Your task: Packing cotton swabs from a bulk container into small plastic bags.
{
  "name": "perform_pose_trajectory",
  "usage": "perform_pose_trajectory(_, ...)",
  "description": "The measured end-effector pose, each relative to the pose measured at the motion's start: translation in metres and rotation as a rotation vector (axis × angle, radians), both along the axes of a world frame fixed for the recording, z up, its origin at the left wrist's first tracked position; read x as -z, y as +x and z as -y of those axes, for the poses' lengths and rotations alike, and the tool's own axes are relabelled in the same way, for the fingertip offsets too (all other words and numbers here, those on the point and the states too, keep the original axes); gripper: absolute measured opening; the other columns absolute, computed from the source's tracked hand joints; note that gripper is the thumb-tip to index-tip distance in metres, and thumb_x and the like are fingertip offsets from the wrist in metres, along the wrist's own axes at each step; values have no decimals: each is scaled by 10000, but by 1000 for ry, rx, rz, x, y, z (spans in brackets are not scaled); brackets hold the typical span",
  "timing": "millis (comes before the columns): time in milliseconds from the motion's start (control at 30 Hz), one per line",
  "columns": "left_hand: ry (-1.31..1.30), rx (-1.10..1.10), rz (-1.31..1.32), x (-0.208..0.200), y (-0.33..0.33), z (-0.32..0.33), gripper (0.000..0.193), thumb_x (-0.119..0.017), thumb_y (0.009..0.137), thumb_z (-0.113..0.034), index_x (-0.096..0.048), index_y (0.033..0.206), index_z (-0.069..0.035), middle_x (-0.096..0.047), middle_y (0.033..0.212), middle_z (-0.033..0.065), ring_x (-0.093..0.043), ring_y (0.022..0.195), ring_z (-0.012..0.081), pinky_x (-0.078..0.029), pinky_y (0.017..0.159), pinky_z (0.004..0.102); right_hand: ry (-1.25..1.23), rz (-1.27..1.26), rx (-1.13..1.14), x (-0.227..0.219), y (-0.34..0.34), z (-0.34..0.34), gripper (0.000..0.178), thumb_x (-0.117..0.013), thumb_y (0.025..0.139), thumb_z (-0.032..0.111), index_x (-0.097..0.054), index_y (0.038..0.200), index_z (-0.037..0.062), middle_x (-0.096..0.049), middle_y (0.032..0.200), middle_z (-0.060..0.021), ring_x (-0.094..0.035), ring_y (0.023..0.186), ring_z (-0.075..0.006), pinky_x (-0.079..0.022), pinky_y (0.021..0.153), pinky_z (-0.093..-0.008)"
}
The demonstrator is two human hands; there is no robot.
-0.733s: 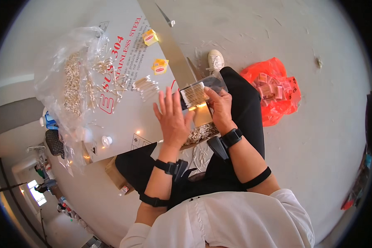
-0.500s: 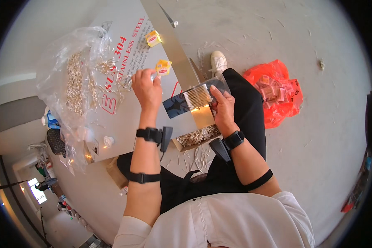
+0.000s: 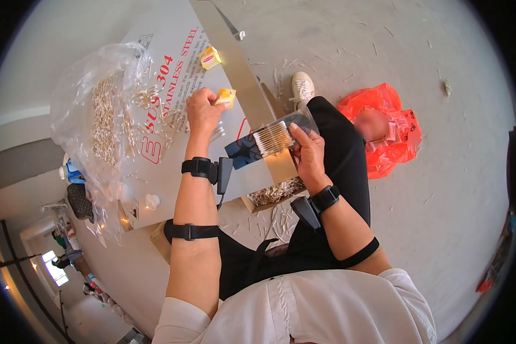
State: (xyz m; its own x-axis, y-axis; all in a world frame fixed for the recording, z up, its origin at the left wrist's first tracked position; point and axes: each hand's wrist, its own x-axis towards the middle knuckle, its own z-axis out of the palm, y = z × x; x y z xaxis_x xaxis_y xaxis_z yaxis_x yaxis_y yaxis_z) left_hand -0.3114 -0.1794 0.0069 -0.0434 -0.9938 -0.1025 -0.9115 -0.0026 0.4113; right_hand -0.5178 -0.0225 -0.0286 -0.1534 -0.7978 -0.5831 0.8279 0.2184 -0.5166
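Pinched in the right hand was a clear packet of cotton sticks, over the table's right edge, while the left hand touched the nearer yellow box, its grip unclear.

grey floor; bright window
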Motion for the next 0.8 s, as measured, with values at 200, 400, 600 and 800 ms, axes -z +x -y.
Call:
perform_pose_trajectory(200,-24,-138,-229,0,-8,-6,268,-806,680,-80,-601,840,-18,-662,763,80,-618,658,174,-489,634,321,3,-8,-4,5,0,0,107,-715,872,119,-683,905,23,-705,851,-33,-630,690,-88,-486,626,-230)
perform_pose_trajectory(400,-99,-167,-338,10,4,-2,147,-737,731,-7,-650,847,15,-666,703,90,-616,636,132,-481,616,280,9,-63,-37,15,-2,-2,88,-711,874,112,-684,894,30,-706,845,-25,-625,676,-78,-473,607,-224)
perform_pose_trajectory(600,-219,-150,-337,17,18,3,84,-689,778,-11,-687,855,23,-667,695,100,-624,641,136,-496,620,301,19,-41,-9,6,-1,-1,78,-706,875,105,-688,888,30,-702,841,-15,-615,679,-72,-469,609,-223)
perform_pose_trajectory(800,-259,-214,-586,-3,24,-9,84,-629,879,-49,-683,914,5,-643,687,31,-546,561,96,-465,539,244,2,-47,14,-5,8,4,88,-723,861,141,-681,860,63,-634,727,39,-484,532,-31,-393,488,-188)
